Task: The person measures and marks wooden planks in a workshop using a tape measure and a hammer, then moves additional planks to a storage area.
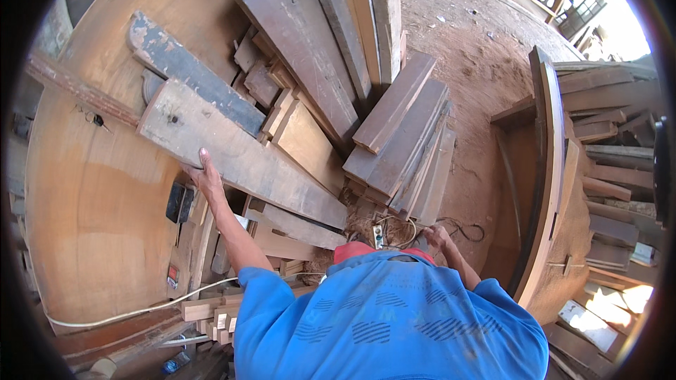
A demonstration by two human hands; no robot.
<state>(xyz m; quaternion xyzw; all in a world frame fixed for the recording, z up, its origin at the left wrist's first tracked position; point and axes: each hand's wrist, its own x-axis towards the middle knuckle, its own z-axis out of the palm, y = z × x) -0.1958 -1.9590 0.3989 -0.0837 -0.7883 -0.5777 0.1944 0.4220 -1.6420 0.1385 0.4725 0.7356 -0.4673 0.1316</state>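
Observation:
My left hand (208, 181) grips the near edge of a long, worn grey-brown wooden plank (239, 155). The thumb lies on the plank's face and the fingers curl at its edge. The plank slants from the upper left down toward my chest. On the right, my right hand (439, 238) is closed low beside a thin cable (410, 233), and whatever it holds is too small to make out. Just left of that hand lies a small pale fitting (378, 236) with dark spots. Behind the long plank rests a board with flaking dark paint (190, 63).
Stacked brown boards (398, 137) stand ahead, with more planks (303, 35) leaning beyond them. A large plywood sheet (91, 218) fills the left. To the right is a wooden frame (546, 169), with piled timber (612, 134) behind it. Sawdust covers the floor (486, 91).

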